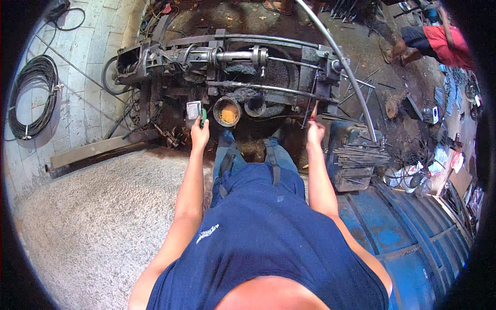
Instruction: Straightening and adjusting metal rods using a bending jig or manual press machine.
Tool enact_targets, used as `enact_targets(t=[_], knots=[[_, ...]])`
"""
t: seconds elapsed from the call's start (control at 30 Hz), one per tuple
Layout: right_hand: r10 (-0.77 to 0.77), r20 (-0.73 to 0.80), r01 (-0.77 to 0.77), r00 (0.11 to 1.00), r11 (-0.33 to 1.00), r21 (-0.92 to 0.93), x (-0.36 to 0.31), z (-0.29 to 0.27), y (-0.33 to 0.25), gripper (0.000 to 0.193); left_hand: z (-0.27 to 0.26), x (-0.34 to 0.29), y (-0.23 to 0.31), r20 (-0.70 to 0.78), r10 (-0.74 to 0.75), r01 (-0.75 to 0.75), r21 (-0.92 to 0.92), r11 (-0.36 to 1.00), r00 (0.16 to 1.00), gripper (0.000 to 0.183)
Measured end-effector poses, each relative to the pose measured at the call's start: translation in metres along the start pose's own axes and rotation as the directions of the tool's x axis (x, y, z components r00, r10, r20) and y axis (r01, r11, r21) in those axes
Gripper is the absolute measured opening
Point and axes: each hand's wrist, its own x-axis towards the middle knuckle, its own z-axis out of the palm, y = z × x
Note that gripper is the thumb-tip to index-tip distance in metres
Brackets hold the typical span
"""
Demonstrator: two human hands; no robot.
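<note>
My left hand (pixel 200 134) is closed around a small green object (pixel 203 115), perhaps a handle. Right beside it is a whitish square piece (pixel 194 110); whether the two are joined I cannot tell. My right hand (pixel 315 134) grips a slim tool with a red handle (pixel 313 118), its narrow end pointing away from me at the machine's near right corner. Ahead of both hands lies a greasy metal machine (pixel 235 57) with long steel bars and a cylinder. Between the hands, a round can (pixel 227 111) holds yellow material, next to a dark open can (pixel 255 106).
A pale speckled heap (pixel 98 222) spreads at left, near a black coil (pixel 35 97). Thin metal rods (pixel 361 157) lie on a box at right, by a blue ribbed metal surface (pixel 403 232). A curved pipe (pixel 343 67) crosses above. Another person (pixel 439 44) is far right.
</note>
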Motion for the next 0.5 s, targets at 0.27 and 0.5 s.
enact_targets(t=[0.27, 0.5], knots=[[0.163, -0.129, -0.194, 0.978, 0.939, -0.285, 0.033, 0.037, 0.015, 0.043, 0.005, -0.011, 0.016, -0.006, -0.038, 0.037, -0.079, 0.996, 0.999, 0.050], [0.163, -0.208, -0.188, 0.964, 0.976, -0.109, 0.052, 0.038, 0.006, 0.038, 0.001, -0.013, 0.018, 0.005, -0.075, 0.075, -0.026, 0.997, 0.997, 0.052]])
